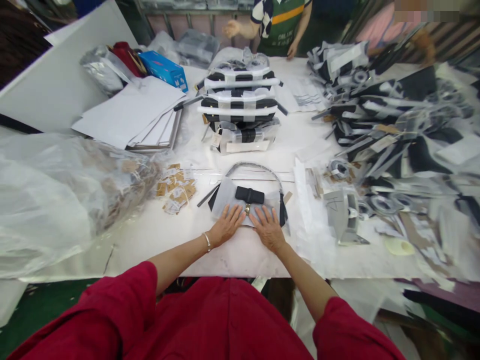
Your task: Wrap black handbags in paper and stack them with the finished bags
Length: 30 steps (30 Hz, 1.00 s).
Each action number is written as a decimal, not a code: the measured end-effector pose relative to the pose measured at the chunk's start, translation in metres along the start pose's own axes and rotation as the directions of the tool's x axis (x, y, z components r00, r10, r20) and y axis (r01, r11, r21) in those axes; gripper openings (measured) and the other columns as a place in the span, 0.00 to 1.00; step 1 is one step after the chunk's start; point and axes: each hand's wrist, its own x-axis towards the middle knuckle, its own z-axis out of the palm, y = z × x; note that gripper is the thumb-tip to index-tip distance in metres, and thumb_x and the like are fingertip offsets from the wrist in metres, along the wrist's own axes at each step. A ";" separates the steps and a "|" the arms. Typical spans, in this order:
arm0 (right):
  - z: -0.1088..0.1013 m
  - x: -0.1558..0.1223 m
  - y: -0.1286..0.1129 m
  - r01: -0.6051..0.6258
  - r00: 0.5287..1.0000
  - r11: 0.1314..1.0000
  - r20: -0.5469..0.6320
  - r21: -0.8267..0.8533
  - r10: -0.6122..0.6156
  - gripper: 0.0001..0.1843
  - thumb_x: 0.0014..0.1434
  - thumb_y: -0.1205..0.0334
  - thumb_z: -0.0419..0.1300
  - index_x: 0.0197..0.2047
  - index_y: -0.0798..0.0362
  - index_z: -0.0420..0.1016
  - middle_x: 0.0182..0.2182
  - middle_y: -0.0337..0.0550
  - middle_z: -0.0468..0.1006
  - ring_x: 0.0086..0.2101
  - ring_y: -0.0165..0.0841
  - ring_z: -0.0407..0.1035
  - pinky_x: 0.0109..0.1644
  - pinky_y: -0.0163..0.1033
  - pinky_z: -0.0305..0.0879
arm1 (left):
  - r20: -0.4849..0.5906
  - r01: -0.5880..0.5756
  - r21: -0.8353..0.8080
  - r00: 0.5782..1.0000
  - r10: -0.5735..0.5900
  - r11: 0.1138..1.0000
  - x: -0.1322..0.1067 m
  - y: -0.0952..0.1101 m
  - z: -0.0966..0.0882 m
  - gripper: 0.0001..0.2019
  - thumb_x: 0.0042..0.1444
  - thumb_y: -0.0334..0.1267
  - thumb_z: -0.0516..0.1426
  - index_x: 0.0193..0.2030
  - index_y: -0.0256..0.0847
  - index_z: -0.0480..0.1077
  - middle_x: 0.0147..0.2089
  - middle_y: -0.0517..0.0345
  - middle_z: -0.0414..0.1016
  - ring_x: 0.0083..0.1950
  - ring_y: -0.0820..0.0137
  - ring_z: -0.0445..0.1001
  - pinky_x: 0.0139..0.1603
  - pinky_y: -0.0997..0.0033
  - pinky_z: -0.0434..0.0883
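Note:
A black handbag (250, 195) lies flat on the white table in front of me, with its curved handle pointing away. Pale translucent wrapping (224, 192) covers much of its front, and a small gold clasp (248, 209) shows in the middle. My left hand (226, 224) rests on the bag's lower left part, fingers stretched out. On the lower right part lies my right hand (268, 228), its fingers spread flat on the wrapping. The clasp sits between the two sets of fingertips. What is under the palms is hidden.
Brown tags (176, 187) lie left of the bag, beside a large clear plastic bag (48, 200). Wrapped handbags (240, 107) stand in a row behind. A tape dispenser (343, 217) and a heap of wrapped bags (397, 125) are at right. A co-worker (281, 25) stands across the table.

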 end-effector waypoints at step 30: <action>0.009 0.054 -0.102 0.162 0.254 -0.757 0.714 0.634 0.652 0.21 0.35 0.45 0.70 0.31 0.46 0.75 0.35 0.43 0.81 0.45 0.44 0.76 0.49 0.48 0.74 | -0.433 0.135 0.036 0.895 -0.106 0.990 0.005 -0.002 0.042 0.23 0.62 0.44 0.54 0.64 0.60 0.63 0.63 0.53 0.70 0.61 0.55 0.70 0.59 0.49 0.67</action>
